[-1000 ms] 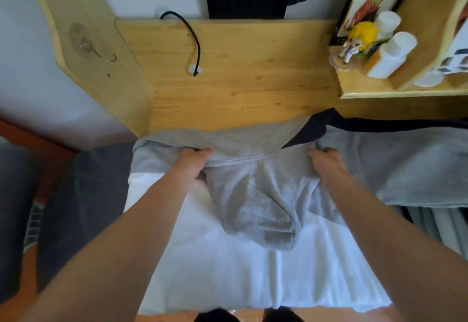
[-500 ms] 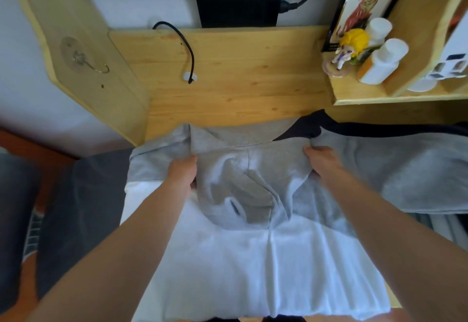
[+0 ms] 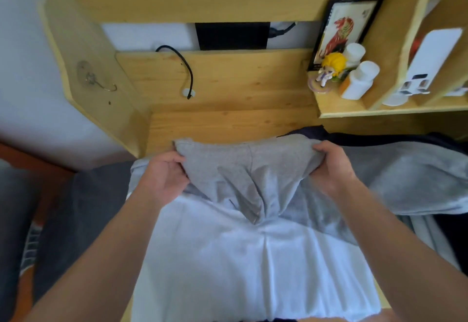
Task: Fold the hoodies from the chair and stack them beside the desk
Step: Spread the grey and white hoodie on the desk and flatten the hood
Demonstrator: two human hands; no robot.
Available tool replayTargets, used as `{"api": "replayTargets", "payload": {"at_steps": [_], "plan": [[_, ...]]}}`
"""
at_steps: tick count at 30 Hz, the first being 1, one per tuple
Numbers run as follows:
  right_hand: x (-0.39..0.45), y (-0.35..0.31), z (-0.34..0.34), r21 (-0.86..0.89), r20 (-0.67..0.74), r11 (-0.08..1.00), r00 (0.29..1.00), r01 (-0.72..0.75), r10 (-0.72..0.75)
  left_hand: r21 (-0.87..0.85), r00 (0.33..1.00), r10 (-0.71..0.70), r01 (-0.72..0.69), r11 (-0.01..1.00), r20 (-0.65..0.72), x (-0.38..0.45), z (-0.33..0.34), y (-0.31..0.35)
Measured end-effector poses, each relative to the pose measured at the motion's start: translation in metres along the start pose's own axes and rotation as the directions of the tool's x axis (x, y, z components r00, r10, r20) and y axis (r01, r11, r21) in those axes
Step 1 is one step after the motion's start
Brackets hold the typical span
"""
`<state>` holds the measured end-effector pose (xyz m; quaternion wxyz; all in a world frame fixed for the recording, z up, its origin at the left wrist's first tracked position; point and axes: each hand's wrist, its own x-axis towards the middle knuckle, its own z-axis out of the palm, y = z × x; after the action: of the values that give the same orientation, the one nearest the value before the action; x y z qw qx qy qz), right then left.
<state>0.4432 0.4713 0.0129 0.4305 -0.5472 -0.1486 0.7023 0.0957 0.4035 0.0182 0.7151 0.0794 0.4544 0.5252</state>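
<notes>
A light grey hoodie (image 3: 253,266) lies spread on the wooden desk (image 3: 228,124), its body toward me. Its darker grey hood (image 3: 243,169) is lifted off the far end. My left hand (image 3: 162,177) grips the hood's left edge and my right hand (image 3: 331,167) grips its right edge, both with curled fingers. A second grey garment (image 3: 410,182) lies bunched to the right, over something dark navy (image 3: 379,136).
A wooden side panel with a metal hook (image 3: 101,83) stands at the left. A black cable (image 3: 184,68) hangs down the back board. A shelf (image 3: 379,111) at the right carries a figurine (image 3: 329,71), white bottles and a framed picture. Dark fabric (image 3: 76,220) lies left of the desk.
Both hands have raised the hood higher and stretched it wider between them. The camera has tilted up, showing more of the desk's back and shelf.
</notes>
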Motion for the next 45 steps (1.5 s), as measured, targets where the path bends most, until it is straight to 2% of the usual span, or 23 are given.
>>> {"api": "replayTargets", "payload": {"at_steps": [2, 4, 6, 8, 10, 13, 15, 17, 19, 21, 23, 25, 27, 29, 31, 33, 36, 39, 41, 43, 45], "plan": [[-0.010, -0.011, 0.005, -0.032, 0.088, 0.999, 0.996, -0.006, 0.009, 0.003, 0.996, -0.024, 0.024, 1.000, 0.085, -0.011, 0.001, 0.017], [-0.021, -0.020, 0.013, -0.063, 0.124, 0.998, 0.992, -0.022, 0.029, 0.018, 0.985, -0.049, 0.047, 0.999, 0.163, -0.020, 0.005, 0.027], [-0.029, -0.023, 0.022, -0.054, 0.146, 0.998, 0.988, -0.039, 0.046, -0.035, 0.979, -0.065, 0.073, 0.997, 0.191, -0.025, 0.010, 0.028], [-0.033, -0.024, 0.029, -0.040, 0.139, 0.998, 0.988, -0.058, 0.063, -0.039, 0.988, -0.097, 0.103, 0.994, 0.119, -0.023, 0.015, 0.019], [-0.034, -0.020, 0.037, -0.043, 0.089, 0.995, 0.992, -0.091, 0.095, 0.049, 0.990, -0.135, 0.137, 0.989, -0.037, -0.013, 0.019, 0.005], [-0.032, -0.007, 0.046, -0.085, -0.034, 0.979, 0.982, -0.187, 0.185, 0.231, 0.952, -0.223, 0.270, 0.935, -0.209, -0.001, 0.024, -0.022], [-0.031, 0.003, 0.049, -0.147, -0.106, 0.963, 0.971, -0.228, 0.214, 0.259, 0.920, -0.258, 0.337, 0.905, -0.296, 0.002, 0.026, -0.040], [-0.029, 0.011, 0.049, -0.202, -0.151, 0.953, 0.968, -0.227, 0.199, 0.340, 0.907, -0.207, 0.338, 0.878, -0.367, 0.005, 0.027, -0.057], [-0.032, 0.015, 0.049, -0.221, -0.174, 0.949, 0.967, -0.223, 0.186, 0.497, 0.892, -0.137, 0.362, 0.789, -0.432, 0.005, 0.028, -0.070], [-0.033, 0.011, 0.048, -0.266, -0.216, 0.940, 0.964, -0.213, 0.157, 0.564, 0.872, -0.084, 0.382, 0.732, -0.482, 0.002, 0.027, -0.071], [-0.034, -0.004, 0.044, -0.379, -0.287, 0.910, 0.956, -0.168, 0.057, 0.540, 0.875, -0.004, 0.303, 0.785, -0.485, -0.001, 0.022, -0.055], [-0.033, -0.024, 0.034, -0.511, -0.376, 0.851, 0.922, -0.125, -0.090, 0.373, 0.885, 0.084, 0.105, 0.922, -0.458, -0.008, 0.012, -0.026], [-0.034, -0.040, 0.030, -0.555, -0.378, 0.827, 0.912, -0.086, -0.159, 0.140, 0.946, 0.079, -0.036, 0.989, -0.315, -0.025, 0.006, 0.000], [-0.032, -0.044, 0.035, -0.521, -0.389, 0.846, 0.914, -0.112, -0.118, 0.019, 0.991, 0.044, -0.042, 0.999, -0.130, -0.041, 0.004, 0.012], [-0.031, -0.041, 0.042, -0.448, -0.403, 0.876, 0.915, -0.180, -0.018, 0.063, 0.995, 0.038, -0.032, 0.997, -0.095, -0.045, 0.003, 0.011], [-0.034, -0.038, 0.048, -0.490, -0.417, 0.853, 0.908, -0.180, -0.048, 0.193, 0.977, 0.107, -0.071, 0.979, -0.183, -0.044, 0.001, 0.008], [-0.060, -0.032, 0.049, -0.585, -0.327, 0.809, 0.929, -0.057, -0.171, 0.310, 0.917, 0.259, -0.162, 0.937, -0.304, -0.050, 0.006, 0.009], [-0.077, -0.032, 0.046, -0.516, -0.226, 0.856, 0.959, 0.029, -0.170, 0.256, 0.885, 0.298, -0.214, 0.943, -0.358, -0.056, 0.021, 0.017], [-0.077, -0.037, 0.045, -0.397, -0.197, 0.916, 0.970, 0.056, -0.145, 0.232, 0.904, 0.246, -0.171, 0.958, -0.349, -0.057, 0.028, 0.024], [-0.071, -0.038, 0.045, -0.298, -0.217, 0.955, 0.973, 0.015, -0.083, 0.348, 0.940, 0.214, -0.114, 0.930, -0.265, -0.051, 0.033, 0.023], [-0.062, -0.039, 0.044, -0.252, -0.160, 0.967, 0.987, -0.028, -0.013, 0.454, 0.937, 0.253, -0.122, 0.882, -0.240, -0.036, 0.031, 0.021]]}}
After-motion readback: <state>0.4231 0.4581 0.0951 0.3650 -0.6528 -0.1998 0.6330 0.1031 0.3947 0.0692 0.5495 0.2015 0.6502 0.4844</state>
